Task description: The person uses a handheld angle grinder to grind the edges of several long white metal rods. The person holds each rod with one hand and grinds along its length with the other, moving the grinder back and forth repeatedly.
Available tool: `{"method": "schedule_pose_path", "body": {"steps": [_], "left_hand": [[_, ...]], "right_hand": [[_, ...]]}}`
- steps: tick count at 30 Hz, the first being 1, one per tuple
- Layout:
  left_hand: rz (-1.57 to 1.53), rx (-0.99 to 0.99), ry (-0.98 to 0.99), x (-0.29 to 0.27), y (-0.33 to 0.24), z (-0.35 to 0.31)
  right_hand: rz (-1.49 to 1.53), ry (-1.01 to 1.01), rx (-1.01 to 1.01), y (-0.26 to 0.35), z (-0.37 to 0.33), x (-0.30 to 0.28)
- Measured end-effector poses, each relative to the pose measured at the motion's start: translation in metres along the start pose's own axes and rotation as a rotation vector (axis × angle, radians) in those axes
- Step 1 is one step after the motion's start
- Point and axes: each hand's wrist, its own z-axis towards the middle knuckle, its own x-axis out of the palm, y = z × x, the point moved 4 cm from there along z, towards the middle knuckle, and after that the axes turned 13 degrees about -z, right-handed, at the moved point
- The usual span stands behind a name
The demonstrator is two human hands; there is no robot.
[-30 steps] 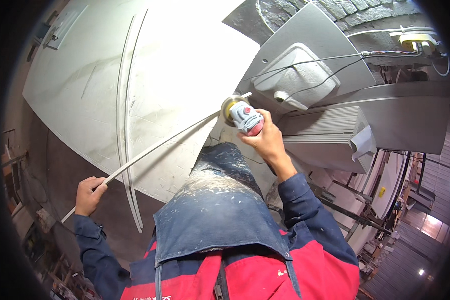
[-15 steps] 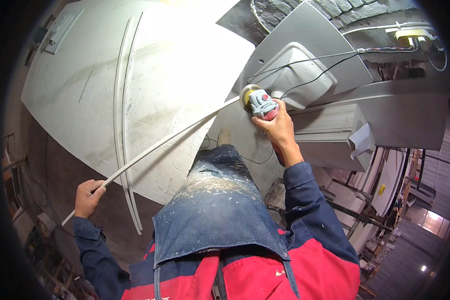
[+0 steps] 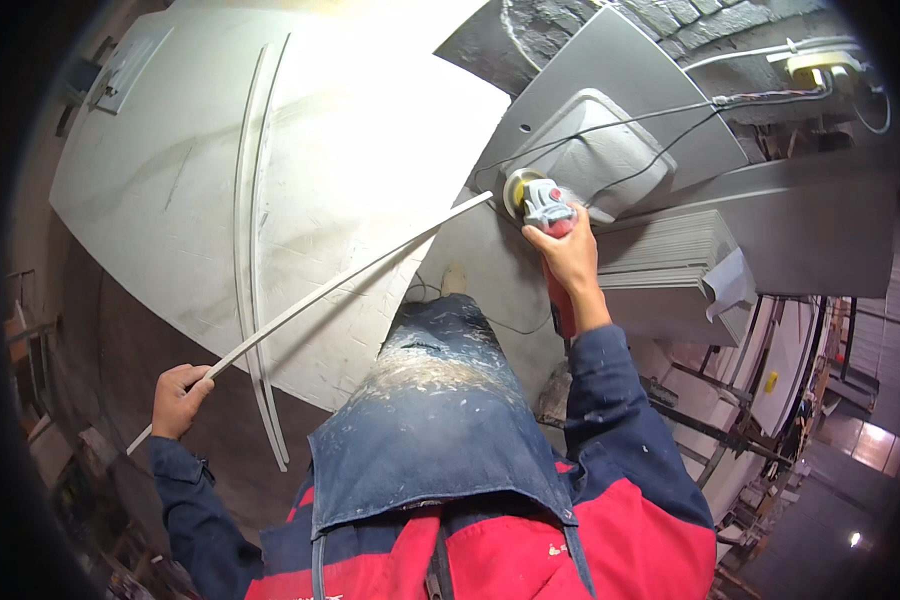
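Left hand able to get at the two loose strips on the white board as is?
Probably not without letting go: the left hand is closed around a narrow strip, which crosses over the two loose strips. Their near ends overhang the white board close by.

Far right: rough grey brick wall [image 3: 710, 35] | middle: pale grey floor [image 3: 510, 270] | near right: dark metal frame [image 3: 722, 432] | left: white work surface [image 3: 320, 200], far part glaring

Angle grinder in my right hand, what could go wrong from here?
Bare right hand: it grips the angle grinder close to the disc, so a slip might cut fingers.
Pale strip: only the left hand holds it, and its far end overhangs the board, so it could kick if caught.
Cord: it appears near the disc and might snag.
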Motion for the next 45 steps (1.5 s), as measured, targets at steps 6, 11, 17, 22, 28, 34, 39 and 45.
{"method": "schedule_pose_path", "body": {"steps": [6,11,17,22,28,34,39,45], "left_hand": [[-0.017,-0.046,-0.012,-0.001,0.0,-0.009],[0.027,-0.058,-0.006,-0.002,-0.007,-0.007],[-0.011,-0.078,0.0,0.0,0.003,-0.007],[-0.025,-0.059,-0.004,-0.001,0.007,-0.007],[-0.047,-0.074,-0.006,0.0,0.007,-0.007],[-0.036,-0.049,0.002,0.0,0.01,-0.007],[-0.016,-0.047,0.013,0.0,0.012,-0.005],[-0.001,-0.053,0.002,-0.004,0.001,-0.008]], "right_hand": [[-0.069,0.234,-0.263,0.06,-0.075,0.011],[0.041,0.422,-0.384,0.091,-0.107,0.036],[-0.068,0.278,-0.297,0.061,-0.076,0.032],[-0.115,0.225,-0.154,0.043,-0.046,0.017],[-0.096,0.16,-0.103,0.033,-0.02,0.007],[-0.107,0.073,-0.121,0.021,0.001,0.008],[-0.042,-0.008,-0.072,0.022,0.011,0.004],[0.002,0.142,-0.201,0.057,-0.046,0.01]]}}
